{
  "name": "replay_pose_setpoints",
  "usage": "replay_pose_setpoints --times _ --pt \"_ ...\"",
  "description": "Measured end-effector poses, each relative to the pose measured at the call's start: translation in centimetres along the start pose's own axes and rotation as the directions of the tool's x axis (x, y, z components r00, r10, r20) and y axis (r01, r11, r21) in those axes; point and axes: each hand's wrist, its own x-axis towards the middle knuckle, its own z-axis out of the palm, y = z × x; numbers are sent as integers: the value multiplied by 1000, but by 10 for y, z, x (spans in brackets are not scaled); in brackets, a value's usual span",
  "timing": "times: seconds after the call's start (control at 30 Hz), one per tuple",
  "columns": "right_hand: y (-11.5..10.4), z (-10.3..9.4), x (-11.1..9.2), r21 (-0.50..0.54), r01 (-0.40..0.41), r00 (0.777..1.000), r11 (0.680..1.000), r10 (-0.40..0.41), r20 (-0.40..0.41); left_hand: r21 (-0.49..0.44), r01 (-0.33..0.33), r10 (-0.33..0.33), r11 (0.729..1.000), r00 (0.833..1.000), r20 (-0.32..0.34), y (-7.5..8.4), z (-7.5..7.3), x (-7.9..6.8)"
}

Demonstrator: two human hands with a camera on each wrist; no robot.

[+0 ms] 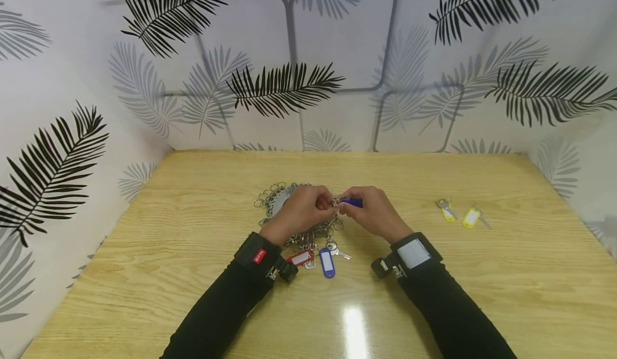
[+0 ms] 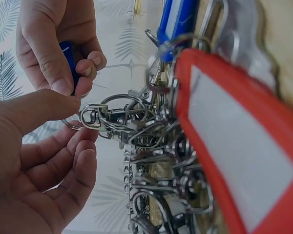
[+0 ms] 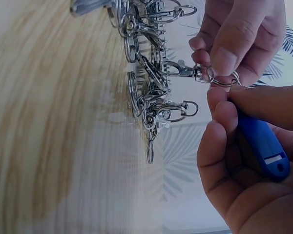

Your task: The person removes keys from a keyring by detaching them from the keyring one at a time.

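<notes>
Over the right side of a grey round rack [image 1: 278, 202] hung with metal swivel clasps and split rings, both hands meet. My left hand [image 1: 301, 206] pinches the end of one swivel clasp [image 3: 201, 73] between thumb and fingers. Close beside it, my right hand [image 1: 373, 209] grips a blue key tag [image 3: 264, 146], its thumb and fingertips at a split ring [image 3: 234, 78] next to that clasp. The right wrist view does not show clearly whether ring and clasp are linked. A red key tag [image 2: 239, 146] and another blue key tag [image 1: 327, 263] lie at the rack's near edge.
A silver key [image 1: 344, 253] lies beside the near blue tag. Two yellow key tags [image 1: 448, 216] with keys lie on the wooden table [image 1: 506, 284] to the right. A leaf-patterned wall covering [image 1: 337, 118] stands behind the table.
</notes>
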Motion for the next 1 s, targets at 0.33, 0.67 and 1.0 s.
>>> replay_pose_setpoints --times 0.33,0.67,1.0 --pt "2 0 0 0 26 999 1000 -26 -19 -19 -6 6 1000 1000 2 3 -1 -1" --pt "2 1 0 10 35 999 999 -35 -5 -29 10 -11 1000 1000 -6 4 -2 -2" --pt "3 1 0 2 47 999 999 -47 -16 -6 -37 36 999 999 -26 3 -2 0"
